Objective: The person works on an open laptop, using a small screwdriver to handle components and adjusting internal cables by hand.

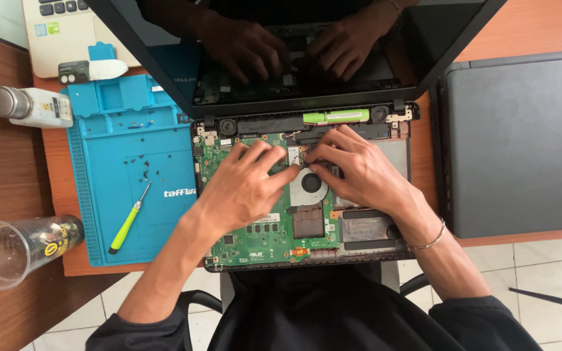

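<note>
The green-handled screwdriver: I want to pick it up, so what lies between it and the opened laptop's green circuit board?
In the head view, only bare blue repair mat separates the green-handled screwdriver from the green circuit board.

Fingertips [302, 158] hide small board part, perhaps connector; second laptop [66, 32] cut off at top edge.

A green-handled screwdriver [128, 221] lies on the blue mat [108, 156].

We see two bare forearms, with dark sleeves pushed up near the elbows at the near edge. The right wrist wears a thin silver bracelet [429, 242]. The left hand [242, 188] and right hand [365, 172] carry no rings or gloves. Dark clothing covers the lap.
</note>
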